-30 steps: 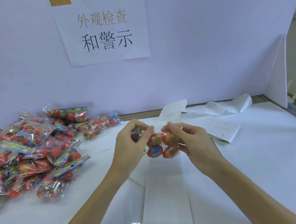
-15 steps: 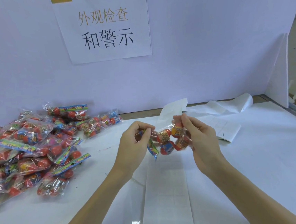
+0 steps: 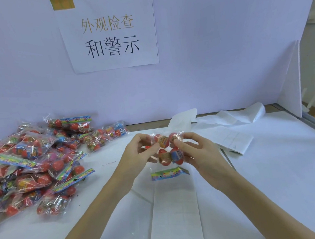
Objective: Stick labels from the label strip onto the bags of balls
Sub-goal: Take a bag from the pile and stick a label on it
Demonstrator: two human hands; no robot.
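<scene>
Your left hand [image 3: 137,156] and right hand [image 3: 198,154] both pinch one bag [image 3: 168,151] | four balls inside | label strip [image 3: 176,210] flat on tabletop [image 3: 283,174] below

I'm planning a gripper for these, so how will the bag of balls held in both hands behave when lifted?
The bag of balls looks floppy: its header card hangs below the balls. The clear crinkly film is probably slippery. Its round balls would likely shift inside as the left hand and right hand turn it.
</scene>
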